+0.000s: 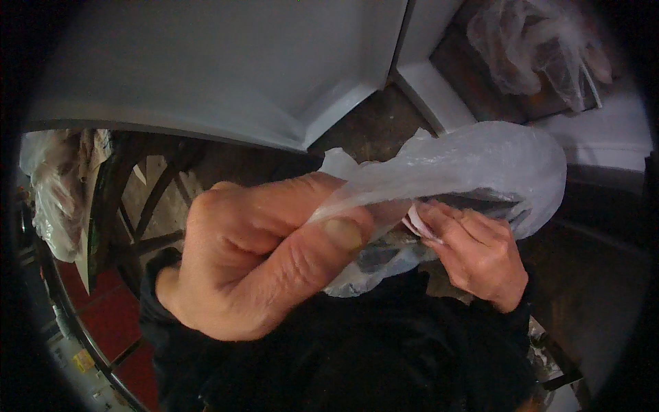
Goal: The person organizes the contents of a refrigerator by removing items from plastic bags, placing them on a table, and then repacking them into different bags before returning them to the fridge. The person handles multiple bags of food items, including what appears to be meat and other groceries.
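Observation:
My left hand (262, 257), large and close to the camera, pinches the edge of a thin translucent plastic bag (494, 159) between thumb and fingers. The bag spreads to the right and hangs below, above my dark clothing. Further right, my right hand (473, 247) is closed on a small, pale folded piece (423, 224) at the bag's lower side; whether this is part of the bag I cannot tell. The fingertips of my right hand are partly hidden.
A large grey panel (221, 62) stands ahead, with a white frame (422, 87) beside it. Another clear plastic bag (545, 46) lies at the upper right. At the left are a plastic-wrapped bundle (59, 201), red tiles (105, 319) and a curved dark rail (87, 345).

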A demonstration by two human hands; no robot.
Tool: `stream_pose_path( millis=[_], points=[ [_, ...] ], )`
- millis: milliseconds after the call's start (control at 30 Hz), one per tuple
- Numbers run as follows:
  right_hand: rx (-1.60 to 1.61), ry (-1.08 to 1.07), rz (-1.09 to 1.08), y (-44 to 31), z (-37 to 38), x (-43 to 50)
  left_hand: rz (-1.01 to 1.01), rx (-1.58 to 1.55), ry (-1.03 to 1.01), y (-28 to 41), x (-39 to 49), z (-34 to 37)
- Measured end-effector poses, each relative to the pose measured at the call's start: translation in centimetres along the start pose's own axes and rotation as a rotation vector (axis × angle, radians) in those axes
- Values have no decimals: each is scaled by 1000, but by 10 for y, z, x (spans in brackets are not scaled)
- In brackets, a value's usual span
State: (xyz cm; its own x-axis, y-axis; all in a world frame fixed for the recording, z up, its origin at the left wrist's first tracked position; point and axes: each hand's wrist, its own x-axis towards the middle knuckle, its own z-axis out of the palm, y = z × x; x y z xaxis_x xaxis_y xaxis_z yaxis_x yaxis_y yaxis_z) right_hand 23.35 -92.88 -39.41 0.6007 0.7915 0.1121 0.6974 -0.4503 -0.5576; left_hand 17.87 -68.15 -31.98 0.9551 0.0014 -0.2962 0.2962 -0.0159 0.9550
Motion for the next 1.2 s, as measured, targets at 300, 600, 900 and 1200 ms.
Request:
stream_pose_path(
  millis=[300,600,900,1200],
  points=[
    [31,-221,71,7,9,-10,-29,63,6,10,-2,4],
    [-152,154,135,27,51,-3,127,185,62,-1,-6,3],
    [-87,201,235,35,54,-15,204,134,-17,2,-7,0],
    [-3,-67,451,40,58,-12,168,185,-6,3,-5,-1]
  ],
)
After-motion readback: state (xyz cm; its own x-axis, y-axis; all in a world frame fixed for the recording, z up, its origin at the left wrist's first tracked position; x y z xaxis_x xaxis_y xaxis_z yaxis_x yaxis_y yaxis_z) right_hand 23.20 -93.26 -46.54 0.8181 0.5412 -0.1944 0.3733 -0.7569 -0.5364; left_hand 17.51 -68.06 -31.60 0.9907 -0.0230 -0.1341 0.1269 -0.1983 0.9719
